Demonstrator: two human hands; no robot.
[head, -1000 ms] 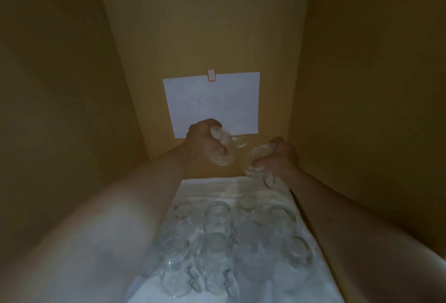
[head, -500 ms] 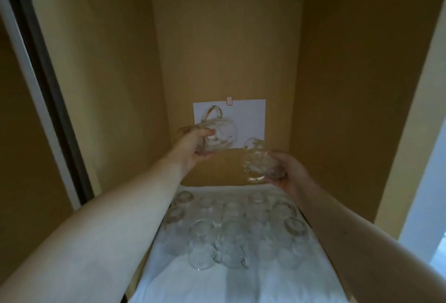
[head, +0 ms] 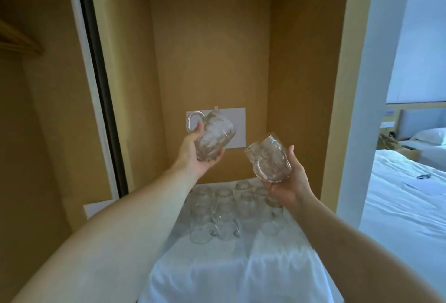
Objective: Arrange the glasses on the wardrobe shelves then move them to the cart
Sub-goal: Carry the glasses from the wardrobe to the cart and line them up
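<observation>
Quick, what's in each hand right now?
Left hand: fingers curled round a glass mug.
Right hand: fingers curled round another glass mug.

mugs [head: 214, 136]: clear dimpled glass | shelf cloth [head: 231, 271]: white, glossy, creased | wardrobe walls [head: 210, 56]: matt wood

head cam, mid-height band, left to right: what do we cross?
Dark door edge → left hand holding a glass mug → right hand holding another glass mug → white door frame → bed.
</observation>
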